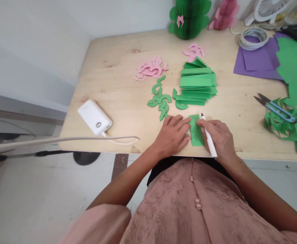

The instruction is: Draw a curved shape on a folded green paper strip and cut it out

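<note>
A small green paper rectangle (196, 135) lies near the table's front edge, with faint dark lines drawn on it. My left hand (173, 134) lies flat beside it, fingers extended and their tips at its left edge. In my right hand (219, 137) is a white pen (209, 138) with a dark tip, held slanted just right of the paper. The tip points away from me and is off the paper. Beyond my hands sit a stack of folded green paper strips (196, 82) and curly green paper cutouts (161, 100).
Pink paper cutouts (152, 68) lie farther back, near green (192, 17) and pink honeycomb paper figures (224, 15). At left is a white power bank (94, 117) with a cable. Thread snips (277, 108) rest on green scraps at right, below tape rolls (254, 39) and purple sheets (257, 61).
</note>
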`<state>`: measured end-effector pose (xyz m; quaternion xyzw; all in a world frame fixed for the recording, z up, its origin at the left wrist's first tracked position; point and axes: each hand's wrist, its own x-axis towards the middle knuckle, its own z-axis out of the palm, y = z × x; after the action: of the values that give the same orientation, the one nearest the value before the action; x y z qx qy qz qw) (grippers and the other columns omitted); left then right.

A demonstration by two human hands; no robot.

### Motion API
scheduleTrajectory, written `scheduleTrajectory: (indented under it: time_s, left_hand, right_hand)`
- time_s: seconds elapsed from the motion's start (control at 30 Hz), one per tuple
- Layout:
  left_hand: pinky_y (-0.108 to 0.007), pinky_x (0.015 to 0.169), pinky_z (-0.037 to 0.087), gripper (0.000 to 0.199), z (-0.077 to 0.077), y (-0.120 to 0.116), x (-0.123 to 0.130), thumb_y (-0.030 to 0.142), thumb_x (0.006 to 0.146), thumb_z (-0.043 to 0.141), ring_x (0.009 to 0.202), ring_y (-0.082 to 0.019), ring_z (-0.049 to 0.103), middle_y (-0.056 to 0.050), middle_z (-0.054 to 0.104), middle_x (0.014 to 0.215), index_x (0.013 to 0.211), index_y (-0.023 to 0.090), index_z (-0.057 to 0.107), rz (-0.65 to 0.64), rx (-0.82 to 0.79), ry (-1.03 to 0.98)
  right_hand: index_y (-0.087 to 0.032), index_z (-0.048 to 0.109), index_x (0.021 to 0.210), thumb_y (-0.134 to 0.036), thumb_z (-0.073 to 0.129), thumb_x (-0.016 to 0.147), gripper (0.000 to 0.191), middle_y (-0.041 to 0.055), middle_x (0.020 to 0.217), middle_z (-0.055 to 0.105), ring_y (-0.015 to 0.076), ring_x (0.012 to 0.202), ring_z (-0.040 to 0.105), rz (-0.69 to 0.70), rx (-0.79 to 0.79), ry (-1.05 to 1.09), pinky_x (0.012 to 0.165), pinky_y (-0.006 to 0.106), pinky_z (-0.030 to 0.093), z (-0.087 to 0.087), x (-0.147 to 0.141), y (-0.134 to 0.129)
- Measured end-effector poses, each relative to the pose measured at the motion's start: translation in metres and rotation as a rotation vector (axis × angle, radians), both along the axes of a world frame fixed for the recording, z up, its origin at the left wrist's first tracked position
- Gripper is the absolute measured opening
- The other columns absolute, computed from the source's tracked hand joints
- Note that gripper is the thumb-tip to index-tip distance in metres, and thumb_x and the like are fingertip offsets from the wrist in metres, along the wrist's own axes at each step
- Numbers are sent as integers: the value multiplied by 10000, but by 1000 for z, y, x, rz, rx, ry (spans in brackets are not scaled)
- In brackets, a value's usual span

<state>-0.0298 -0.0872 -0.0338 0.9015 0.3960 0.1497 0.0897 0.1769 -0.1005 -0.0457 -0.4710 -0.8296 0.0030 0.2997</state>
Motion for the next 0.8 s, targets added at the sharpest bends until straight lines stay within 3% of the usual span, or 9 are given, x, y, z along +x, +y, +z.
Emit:
scheduleTrajectory:
  time_s: [0.8]
  left_hand:
    - [-492,1064,277,353,-1,-1,-1,370,872,485,1271,-309,403,-84,515,1401,1153,164,540,-15,-31,-33]
  right_hand:
    - [-181,596,1216,-143,497,899,334,79,957,717,215,864,636,0,-8,4,720,331,461,0,0,1]
